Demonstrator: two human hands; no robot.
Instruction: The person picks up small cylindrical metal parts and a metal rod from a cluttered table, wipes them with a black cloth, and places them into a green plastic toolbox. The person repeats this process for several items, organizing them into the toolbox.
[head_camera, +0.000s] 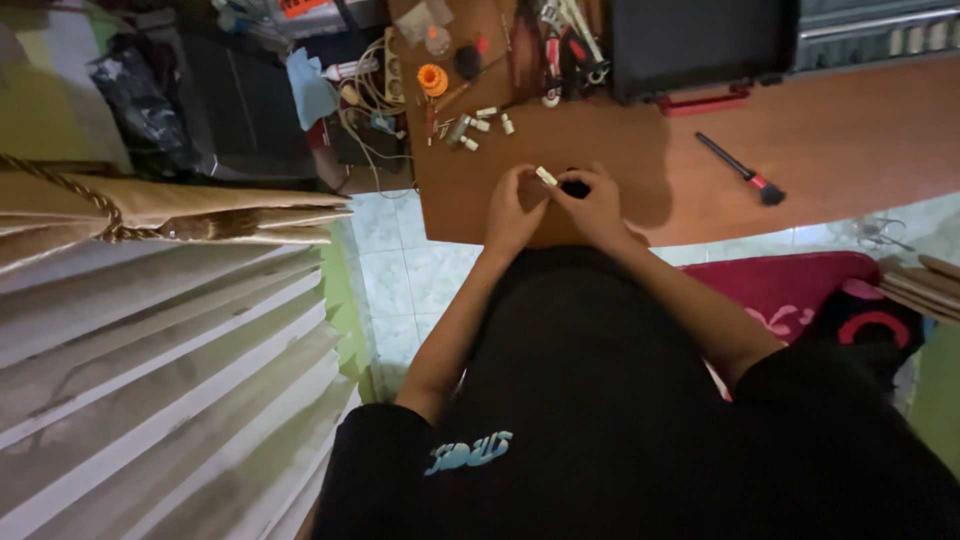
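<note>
Partly hidden: dark part (575, 187) between hands (555, 210)

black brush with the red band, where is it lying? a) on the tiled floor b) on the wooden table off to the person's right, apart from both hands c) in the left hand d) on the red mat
b: the black brush lies on the wooden table, well clear of the left hand and right hand, which meet over a small white piece.
</note>
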